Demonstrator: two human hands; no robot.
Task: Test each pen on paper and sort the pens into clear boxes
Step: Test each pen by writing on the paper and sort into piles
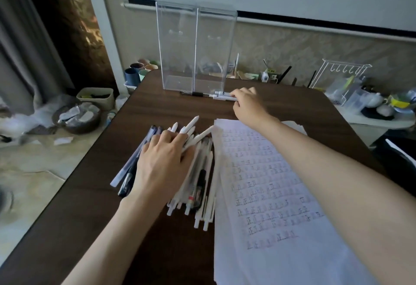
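Setup on the dark brown wooden worktop (pixel 157 109): two tall clear plastic boxes (pixel 195 48) stood upright, side by side and touching, at the far edge. A few white capped pens (pixel 221 96) lay flat on the worktop just in front of the right-hand box, with one black pen (pixel 196 94) just to their left. The right hand (pixel 248 102) was stretched out to this group, fingers curled over the pens' ends and pinching them. Nearer the front lay a loose pile of white and dark pens (pixel 198 183), just left of the white paper sheets (pixel 281 206), which carried rows of handwritten test marks. The left hand (pixel 166 161) rested on the pile, fingers bent round a few white pens whose tips stuck out past the fingertips.
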